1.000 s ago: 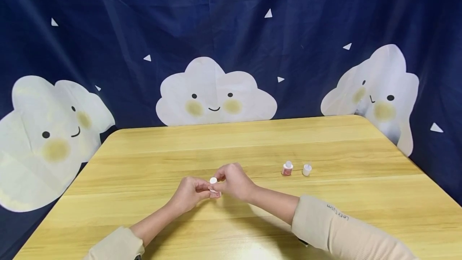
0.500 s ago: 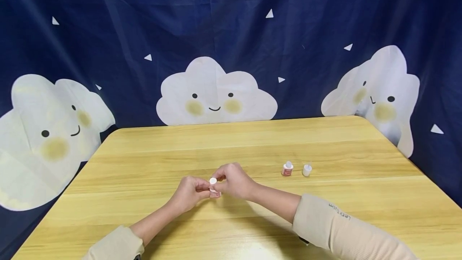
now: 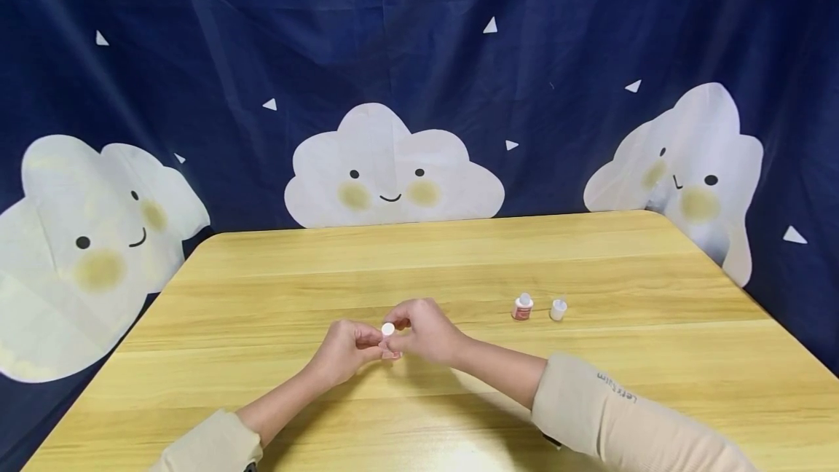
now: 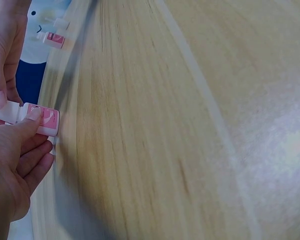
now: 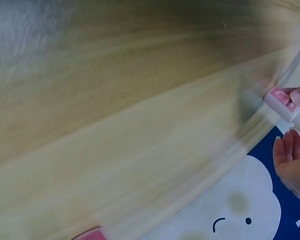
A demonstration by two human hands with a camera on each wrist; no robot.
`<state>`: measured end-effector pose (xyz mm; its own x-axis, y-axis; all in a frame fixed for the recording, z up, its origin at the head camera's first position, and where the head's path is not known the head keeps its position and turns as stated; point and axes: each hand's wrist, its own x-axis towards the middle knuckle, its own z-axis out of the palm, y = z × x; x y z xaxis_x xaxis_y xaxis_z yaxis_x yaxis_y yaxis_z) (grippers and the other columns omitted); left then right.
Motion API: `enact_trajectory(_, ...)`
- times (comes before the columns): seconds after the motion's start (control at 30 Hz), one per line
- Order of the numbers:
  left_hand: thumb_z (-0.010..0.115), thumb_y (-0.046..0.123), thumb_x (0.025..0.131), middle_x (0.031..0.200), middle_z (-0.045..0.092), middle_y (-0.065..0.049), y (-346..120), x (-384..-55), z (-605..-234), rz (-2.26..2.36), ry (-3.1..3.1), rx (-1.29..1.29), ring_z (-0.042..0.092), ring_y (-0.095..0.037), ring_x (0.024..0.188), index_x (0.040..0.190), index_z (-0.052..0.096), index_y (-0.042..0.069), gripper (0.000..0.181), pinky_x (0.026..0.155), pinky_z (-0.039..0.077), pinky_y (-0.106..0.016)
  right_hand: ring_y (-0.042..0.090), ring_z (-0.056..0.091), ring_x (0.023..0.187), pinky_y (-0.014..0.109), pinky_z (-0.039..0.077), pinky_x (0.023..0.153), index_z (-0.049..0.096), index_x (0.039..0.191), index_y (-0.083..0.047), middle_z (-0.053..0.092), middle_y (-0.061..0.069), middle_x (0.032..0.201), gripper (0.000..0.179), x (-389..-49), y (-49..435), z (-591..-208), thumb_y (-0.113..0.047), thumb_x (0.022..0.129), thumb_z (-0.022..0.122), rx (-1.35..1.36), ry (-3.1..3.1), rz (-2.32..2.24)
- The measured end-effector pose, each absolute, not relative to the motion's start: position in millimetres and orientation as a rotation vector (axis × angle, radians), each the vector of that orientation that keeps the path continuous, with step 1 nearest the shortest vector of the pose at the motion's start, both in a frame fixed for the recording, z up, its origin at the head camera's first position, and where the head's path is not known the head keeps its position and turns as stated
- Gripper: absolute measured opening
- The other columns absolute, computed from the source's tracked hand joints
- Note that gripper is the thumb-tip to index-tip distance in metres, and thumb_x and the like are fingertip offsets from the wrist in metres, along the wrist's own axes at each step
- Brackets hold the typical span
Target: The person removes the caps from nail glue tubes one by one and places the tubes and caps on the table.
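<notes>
Near the middle of the table, my left hand (image 3: 342, 350) grips a small bottle (image 4: 49, 120) with a pink label by its body. Its thumb lies across the label in the left wrist view. My right hand (image 3: 429, 330) pinches the white cap (image 4: 6, 111) at the bottle's top between thumb and fingers. A narrow bit of white neck shows between cap and body; whether the cap is still threaded on, I cannot tell. In the head view the bottle is upright, its lower label partly covered by fingers.
To the right of the hands stands a second small bottle (image 3: 522, 307) with a red label and a pale top. Beside it is a small white cap-like piece (image 3: 558, 309). A dark blue curtain (image 3: 432, 42) with clouds hangs behind the wooden table (image 3: 275, 268).
The fingers of my right hand have shifted slightly to the left around the white cap. My left hand and the bottle stay in place.
</notes>
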<state>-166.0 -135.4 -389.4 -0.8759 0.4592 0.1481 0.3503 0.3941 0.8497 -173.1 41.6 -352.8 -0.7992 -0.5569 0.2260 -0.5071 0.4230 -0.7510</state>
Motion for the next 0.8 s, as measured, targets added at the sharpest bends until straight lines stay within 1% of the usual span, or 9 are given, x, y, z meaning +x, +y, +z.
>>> enact_trajectory(0.17, 0.069, 0.004, 0.079, 0.084, 0.072, -0.017, -135.4, -164.5, -387.7, 1.518, 2.515, 0.740, 0.071, -0.022, 0.076, 0.087, 0.071, -0.005, 0.012, 0.066, 0.056, -0.018, 0.006, 0.057, 0.068, 0.015, 0.050, 0.064, 0.069, 0.078, -0.001, 0.070, 0.007, 0.076, 0.006, -171.6, 39.5, -356.4, -0.002, 0.075, 0.074, -0.926, 2.654, -1.395)
enact_trajectory(0.37, 0.070, 0.006, 0.079, 0.083, 0.072, -0.015, -135.4, -164.3, -387.4, 1.495, 2.540, 0.752, 0.071, -0.020, 0.075, 0.084, 0.072, -0.004, 0.011, 0.065, 0.056, -0.017, 0.004, 0.055, 0.063, 0.013, 0.047, 0.058, 0.070, 0.075, -0.001, 0.069, 0.007, 0.072, 0.006, -170.7, 38.5, -354.1, -0.004, 0.075, 0.075, -0.900, 2.670, -1.408)
enact_trajectory(0.53, 0.070, 0.005, 0.079, 0.083, 0.072, -0.016, -135.2, -166.3, -389.3, 1.498, 2.537, 0.750, 0.071, -0.018, 0.074, 0.086, 0.072, -0.003, 0.011, 0.065, 0.056, -0.018, 0.004, 0.057, 0.065, 0.012, 0.047, 0.058, 0.071, 0.078, 0.001, 0.071, 0.008, 0.077, 0.003, -171.2, 39.5, -350.9, -0.002, 0.076, 0.073, -0.927, 2.661, -1.375)
enact_trajectory(0.8, 0.071, 0.008, 0.078, 0.084, 0.072, -0.015, -136.0, -167.0, -389.4, 1.478, 2.554, 0.732, 0.071, -0.012, 0.073, 0.089, 0.072, -0.001, 0.014, 0.065, 0.056, -0.018, 0.010, 0.061, 0.071, 0.012, 0.048, 0.063, 0.069, 0.080, 0.002, 0.070, 0.009, 0.079, 0.002, -174.4, 40.8, -347.9, 0.000, 0.079, 0.068, -0.980, 2.648, -1.315)
